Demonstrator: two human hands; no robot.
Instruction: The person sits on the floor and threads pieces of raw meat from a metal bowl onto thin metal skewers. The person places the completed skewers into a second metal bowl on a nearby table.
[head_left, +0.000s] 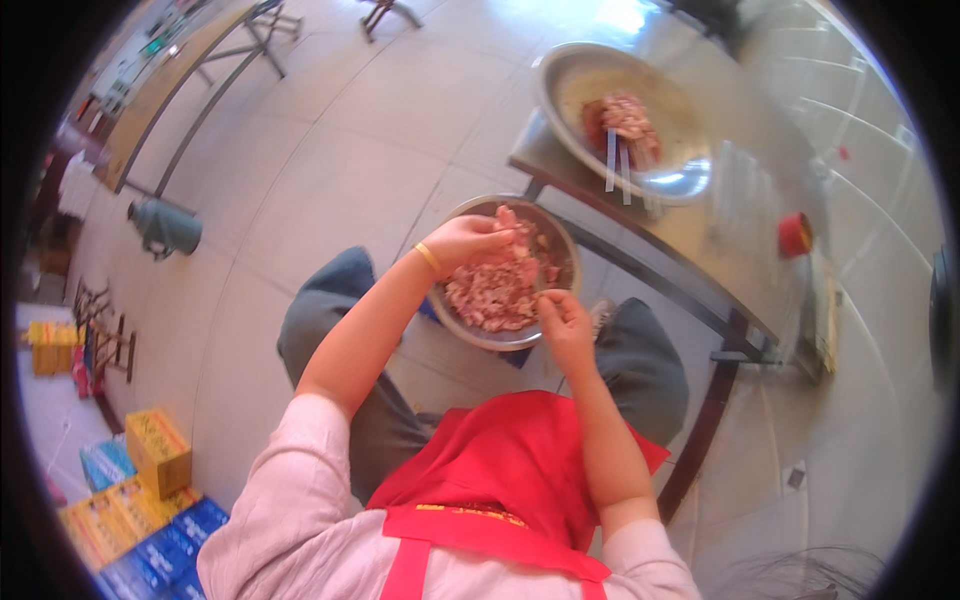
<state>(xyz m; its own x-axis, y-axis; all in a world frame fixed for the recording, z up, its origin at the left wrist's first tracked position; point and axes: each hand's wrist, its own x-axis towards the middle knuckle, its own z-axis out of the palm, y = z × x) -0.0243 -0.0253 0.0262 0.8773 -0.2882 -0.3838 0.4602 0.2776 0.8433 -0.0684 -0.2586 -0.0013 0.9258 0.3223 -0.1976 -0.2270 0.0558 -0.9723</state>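
A round metal bowl (441, 309) of cut raw meat (487, 296) is between my knees. My left hand (476, 241) is over its far left part, thumb and fingers closed on pieces of raw meat (507, 217). Over the bowl's near right rim, my right hand (568, 326) pinches what looks like a thin skewer, mostly hidden and blurred. Up to the right, a large metal basin (559, 82) holds meat on skewers (630, 124), their pale flat ends (611, 161) sticking out past the rim.
The basin stands on a low table (720, 262) to the right, with blurred pale sticks (739, 180) and a red round container (795, 234) on it. A grey-green jug (166, 227) is on the tiled floor at left, by a long table (161, 90). Stacked cartons (157, 454) are at lower left.
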